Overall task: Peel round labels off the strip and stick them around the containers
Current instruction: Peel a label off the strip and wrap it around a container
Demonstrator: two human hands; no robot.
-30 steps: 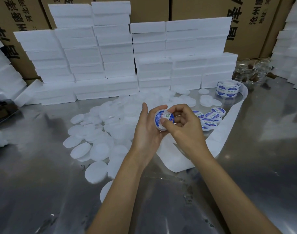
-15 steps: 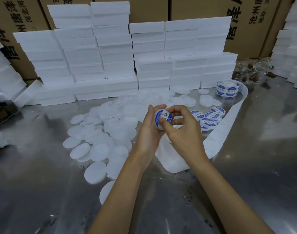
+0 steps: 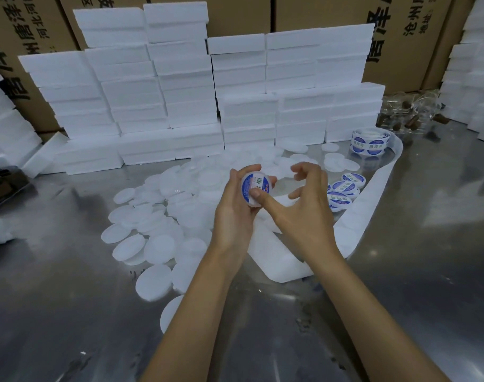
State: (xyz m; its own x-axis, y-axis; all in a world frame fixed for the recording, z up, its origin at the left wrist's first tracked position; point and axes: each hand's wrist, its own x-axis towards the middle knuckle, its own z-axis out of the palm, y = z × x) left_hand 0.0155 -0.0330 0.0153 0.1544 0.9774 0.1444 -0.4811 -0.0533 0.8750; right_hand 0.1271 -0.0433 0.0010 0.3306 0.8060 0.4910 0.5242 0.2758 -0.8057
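My left hand (image 3: 232, 216) grips a small round white container (image 3: 256, 188) with a blue-and-white round label on its face, held above the metal table. My right hand (image 3: 301, 213) is beside it; its thumb presses the lower edge of the label while the other fingers curl loosely away, holding nothing. The white backing strip (image 3: 373, 194) curves from under my hands to the label roll (image 3: 369, 143) at the back right. Several labelled containers (image 3: 342, 193) lie just right of my right hand.
Many unlabelled white round containers (image 3: 152, 238) are scattered on the steel table (image 3: 428, 244) left of my hands. Stacks of white foam boxes (image 3: 180, 92) stand behind, with cardboard cartons behind those. A clear bag with brown items (image 3: 411, 117) sits at the back right.
My right hand's fingers have lifted off the container and spread apart; only the thumb stays on the label. The left hand still holds the container in about the same place.
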